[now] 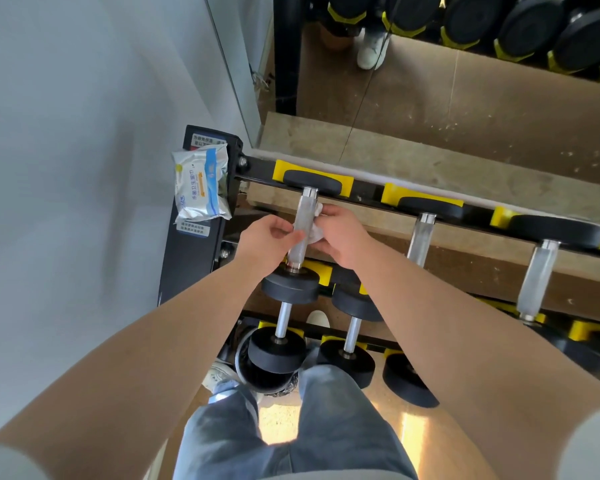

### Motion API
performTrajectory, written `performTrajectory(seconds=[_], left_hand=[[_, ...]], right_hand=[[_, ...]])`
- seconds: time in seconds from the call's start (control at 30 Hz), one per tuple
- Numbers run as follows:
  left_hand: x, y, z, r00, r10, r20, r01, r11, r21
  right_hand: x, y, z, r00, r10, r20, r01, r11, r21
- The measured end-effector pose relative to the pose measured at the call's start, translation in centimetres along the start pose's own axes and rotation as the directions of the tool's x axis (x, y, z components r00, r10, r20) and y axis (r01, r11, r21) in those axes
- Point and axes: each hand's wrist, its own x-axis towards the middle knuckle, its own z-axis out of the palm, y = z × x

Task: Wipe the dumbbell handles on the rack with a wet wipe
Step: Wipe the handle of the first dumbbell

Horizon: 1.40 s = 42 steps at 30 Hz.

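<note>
Head view:
- Your left hand [274,237]: pinches the leftmost dumbbell handle [304,216], top tier of the rack [191,265].
- Your right hand [342,233]: grips the wet wipe [316,234], pressed against that handle's right side.
- 1 wipe pack [201,188]: lies on the rack's left end.

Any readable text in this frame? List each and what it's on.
"杀菌卫生湿巾": white and blue soft plastic wet wipe pack, lying on the black metal rack end.
Smaller print on that pack: too small to read.
Dark sticker above the pack: Chinese print, partly hidden, blurred.
White sticker below the pack: blurred, unreadable.
Black round dumbbell heads: no numbers visible.
</note>
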Motion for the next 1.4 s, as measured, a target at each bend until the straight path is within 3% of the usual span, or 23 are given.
performTrajectory(seconds=[0.27,0.4,0.47,0.53,0.63,0.7,0.77,0.83,0.9,0.97,1.0,1.03,1.1,1.17,1.23,1.3,1.4], left_hand=[[0.3,-0.1,0.2,0.998,-0.017,0.062,0.016,1.0,0.014],[0.6,0.4,0.3,0.999,-0.009,0.054,0.005,0.997,0.077],[0.7,0.6,0.3,0.999,-0.016,0.037,0.013,0.997,0.078],[0.7,0.4,0.4,0.999,-0.021,0.028,0.02,0.998,0.054],[0.4,-0.2,0.5,0.999,-0.022,0.049,0.022,1.0,-0.005],[0.3,-0.6,0.4,0.996,-0.011,0.084,0.011,1.0,0.0],[0.4,-0.7,0.3,0.995,0.001,0.102,-0.003,1.0,0.022],[0.7,-0.4,0.2,0.996,0.005,0.094,-0.01,0.998,0.056],[0.8,-0.1,0.3,0.998,-0.012,0.064,0.008,0.998,0.061],[0.7,0.1,0.5,0.999,-0.022,0.027,0.021,0.999,0.041],[0.6,0.0,0.6,1.0,-0.019,0.018,0.019,0.999,0.027],[0.5,-0.2,0.7,1.0,-0.014,0.018,0.014,1.0,0.008],[0.1,-0.4,0.6,1.0,-0.001,0.03,0.002,1.0,-0.019],[-0.2,-0.7,0.5,0.999,0.019,0.041,-0.018,1.0,-0.005],[-0.5,-0.7,0.3,0.998,0.054,0.035,-0.055,0.998,0.021],[-0.9,-0.4,0.2,0.995,0.099,0.017,-0.099,0.994,0.047],[-1.2,0.1,0.1,0.989,0.14,-0.051,-0.139,0.99,0.021]], right_hand=[[-1.4,-0.4,-1.6,0.965,0.214,0.152,-0.139,0.906,-0.399],[0.2,-1.5,-0.6,0.996,0.087,0.014,-0.086,0.995,-0.047],[1.3,-1.7,-0.5,0.998,0.047,-0.035,-0.042,0.992,0.12],[1.4,-1.3,-0.6,0.999,0.044,-0.011,-0.042,0.99,0.131],[-0.2,0.0,-1.1,0.99,0.099,0.103,-0.081,0.982,-0.17],[-0.9,0.7,-1.7,0.973,0.175,0.151,-0.097,0.903,-0.418],[-0.7,0.7,-1.8,0.971,0.193,0.144,-0.097,0.862,-0.498],[0.0,0.3,-1.6,0.985,0.142,0.095,-0.096,0.92,-0.38],[0.7,-0.6,-1.3,0.996,0.079,0.041,-0.076,0.995,-0.069],[1.1,-1.2,-1.2,0.999,0.038,0.011,-0.039,0.984,0.174],[1.1,-1.1,-1.3,0.999,0.028,0.016,-0.03,0.979,0.201],[1.0,-0.8,-1.4,0.999,0.025,0.033,-0.029,0.988,0.153],[0.3,0.5,-1.6,0.995,0.058,0.084,-0.049,0.993,-0.107],[-0.3,1.7,-1.9,0.983,0.132,0.128,-0.083,0.94,-0.331],[-0.6,1.5,-2.0,0.979,0.16,0.125,-0.094,0.902,-0.421],[-0.4,0.4,-1.9,0.986,0.142,0.087,-0.099,0.92,-0.38],[0.4,-1.3,-1.8,0.997,0.073,0.012,-0.073,0.997,-0.008]])
